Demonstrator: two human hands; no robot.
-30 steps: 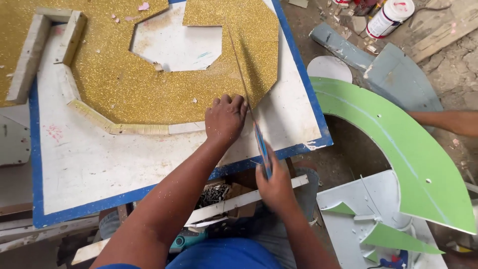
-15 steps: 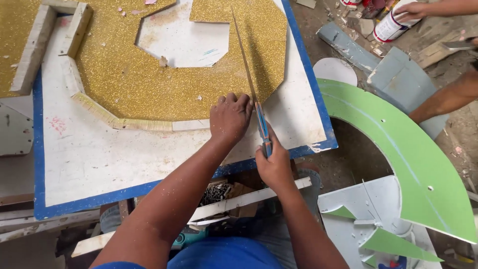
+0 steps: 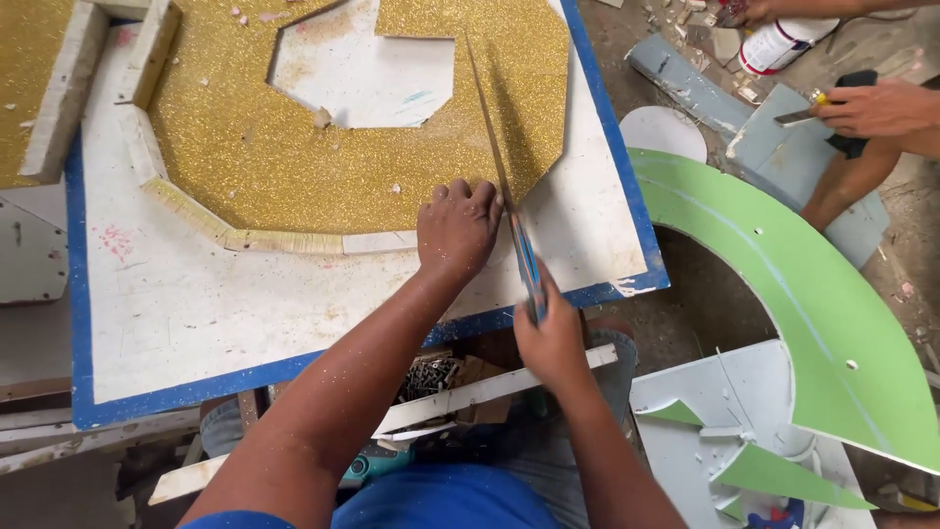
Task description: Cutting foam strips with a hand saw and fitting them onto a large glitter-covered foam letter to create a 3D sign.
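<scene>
Pressing down on the gold glitter sheet (image 3: 323, 167), the left hand (image 3: 456, 230) was laid with curled fingers at the sheet's near edge, gripping nothing. A long thin blade (image 3: 501, 181) was held in the right hand (image 3: 550, 338), which was closed around its blue handle just off the near edge of the white board (image 3: 196, 313). The blade was laid across the sheet's right part, running from beside the left hand's knuckles toward the far side.

1 glitter sheet was seen on the board, cut to an angular curve with 1 large opening through which the board showed. Pale foam was exposed along the sheet's near-left cut edge, and small crumbs were scattered over it. 1 board was counted, white with a blue border. 2 pale foam strips (image 3: 69, 88) were lying at the board's far-left corner.

To the right of the board, 1 green curved panel (image 3: 813, 304) was resting on the ground, and 2 small green triangles (image 3: 774, 475) were lying near its lower end. Beyond the panel, another person's hand (image 3: 871, 108) was holding a small tool, and 1 white can (image 3: 778, 44) was standing farther off.
</scene>
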